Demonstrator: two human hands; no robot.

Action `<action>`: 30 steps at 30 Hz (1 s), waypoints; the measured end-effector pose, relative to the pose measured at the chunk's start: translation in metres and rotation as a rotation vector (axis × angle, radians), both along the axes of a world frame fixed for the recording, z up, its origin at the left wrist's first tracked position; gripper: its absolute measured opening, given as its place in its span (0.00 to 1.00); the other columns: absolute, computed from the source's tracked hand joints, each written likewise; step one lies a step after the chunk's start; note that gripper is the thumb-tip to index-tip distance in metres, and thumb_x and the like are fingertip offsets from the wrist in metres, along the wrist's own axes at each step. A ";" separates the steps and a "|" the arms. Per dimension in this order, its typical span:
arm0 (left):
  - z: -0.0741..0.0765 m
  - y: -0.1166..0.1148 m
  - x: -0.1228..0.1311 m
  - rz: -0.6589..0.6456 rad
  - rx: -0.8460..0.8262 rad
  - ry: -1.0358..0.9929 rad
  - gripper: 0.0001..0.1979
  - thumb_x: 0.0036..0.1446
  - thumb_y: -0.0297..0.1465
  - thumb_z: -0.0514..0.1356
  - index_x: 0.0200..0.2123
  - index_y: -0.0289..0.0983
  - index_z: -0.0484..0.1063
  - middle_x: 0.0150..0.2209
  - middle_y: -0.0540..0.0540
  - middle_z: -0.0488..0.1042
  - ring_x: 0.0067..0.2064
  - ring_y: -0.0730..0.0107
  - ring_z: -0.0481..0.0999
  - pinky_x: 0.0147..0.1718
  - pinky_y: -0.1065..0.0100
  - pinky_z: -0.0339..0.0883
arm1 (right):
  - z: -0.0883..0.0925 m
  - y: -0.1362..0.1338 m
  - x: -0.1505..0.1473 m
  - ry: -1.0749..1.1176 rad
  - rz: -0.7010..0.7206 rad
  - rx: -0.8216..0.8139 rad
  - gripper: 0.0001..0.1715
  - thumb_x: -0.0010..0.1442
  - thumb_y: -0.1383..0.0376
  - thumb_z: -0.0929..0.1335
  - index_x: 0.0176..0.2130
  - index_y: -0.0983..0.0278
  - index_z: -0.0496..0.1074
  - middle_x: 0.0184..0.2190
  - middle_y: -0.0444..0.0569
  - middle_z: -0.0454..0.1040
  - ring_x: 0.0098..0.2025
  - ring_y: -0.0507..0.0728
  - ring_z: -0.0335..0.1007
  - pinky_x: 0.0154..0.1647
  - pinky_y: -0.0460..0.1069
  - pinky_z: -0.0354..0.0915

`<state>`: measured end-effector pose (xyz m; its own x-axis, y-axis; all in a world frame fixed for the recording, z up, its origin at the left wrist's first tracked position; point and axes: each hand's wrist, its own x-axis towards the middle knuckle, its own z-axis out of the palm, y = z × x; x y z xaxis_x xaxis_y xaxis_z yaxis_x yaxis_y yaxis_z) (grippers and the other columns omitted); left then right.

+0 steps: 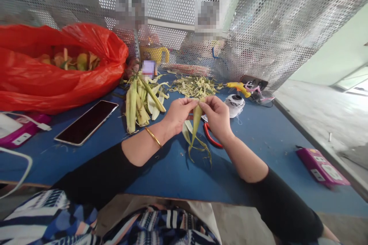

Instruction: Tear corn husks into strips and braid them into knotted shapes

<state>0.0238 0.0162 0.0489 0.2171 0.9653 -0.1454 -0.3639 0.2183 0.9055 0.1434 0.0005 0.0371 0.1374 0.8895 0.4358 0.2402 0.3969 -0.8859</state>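
Note:
My left hand [179,115] and my right hand [216,114] meet over the middle of the blue table, both pinching the upper end of a green corn husk [196,119]. The husk hangs down, narrowing into thin curled strips. Behind it lies a loose pale husk piece [186,132] on the table. Red-handled scissors or pliers [211,136] rest partly hidden beneath my right hand. Left of my left hand is a heap of whole husks [140,103]. Beyond my hands spreads a pile of shredded husk bits [194,85].
A red plastic bag [57,88] fills the far left, with a phone [86,123] in front of it. White string [235,106], a yellow glue gun [240,88] and glasses [260,93] lie at the right. Purple power strips [322,166] sit near the edge. Perforated metal [178,59] borders the back.

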 end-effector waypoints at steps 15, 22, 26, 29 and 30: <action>-0.001 0.002 0.000 0.019 -0.048 0.020 0.11 0.56 0.27 0.62 0.22 0.35 0.68 0.20 0.52 0.70 0.22 0.78 0.69 0.28 0.72 0.68 | -0.003 0.000 0.000 -0.050 -0.003 0.033 0.06 0.54 0.65 0.69 0.30 0.61 0.66 0.26 0.41 0.68 0.28 0.50 0.64 0.31 0.48 0.64; -0.005 0.003 0.002 0.082 0.077 0.099 0.10 0.56 0.28 0.61 0.23 0.35 0.67 0.21 0.53 0.69 0.24 0.77 0.70 0.27 0.74 0.68 | -0.002 0.001 0.001 0.007 0.076 -0.100 0.08 0.52 0.65 0.70 0.27 0.62 0.65 0.23 0.41 0.67 0.26 0.49 0.63 0.29 0.48 0.64; -0.005 0.003 0.003 0.084 0.008 0.090 0.12 0.58 0.26 0.59 0.22 0.35 0.66 0.20 0.53 0.68 0.22 0.78 0.68 0.27 0.73 0.67 | -0.005 0.001 0.001 -0.048 0.027 -0.019 0.08 0.52 0.66 0.70 0.26 0.62 0.64 0.23 0.40 0.64 0.27 0.49 0.61 0.30 0.47 0.62; -0.004 0.005 0.002 0.084 -0.023 0.082 0.12 0.59 0.26 0.59 0.22 0.35 0.66 0.19 0.54 0.67 0.21 0.79 0.67 0.25 0.73 0.66 | -0.004 0.000 0.000 -0.028 0.040 -0.027 0.08 0.53 0.65 0.69 0.27 0.62 0.65 0.24 0.40 0.66 0.28 0.49 0.63 0.31 0.48 0.64; -0.004 0.006 0.001 0.089 -0.013 0.083 0.11 0.58 0.26 0.59 0.23 0.35 0.66 0.20 0.54 0.67 0.21 0.79 0.67 0.26 0.73 0.66 | -0.003 0.000 -0.001 0.001 0.060 -0.055 0.08 0.53 0.64 0.70 0.28 0.62 0.65 0.24 0.41 0.67 0.28 0.49 0.64 0.31 0.48 0.64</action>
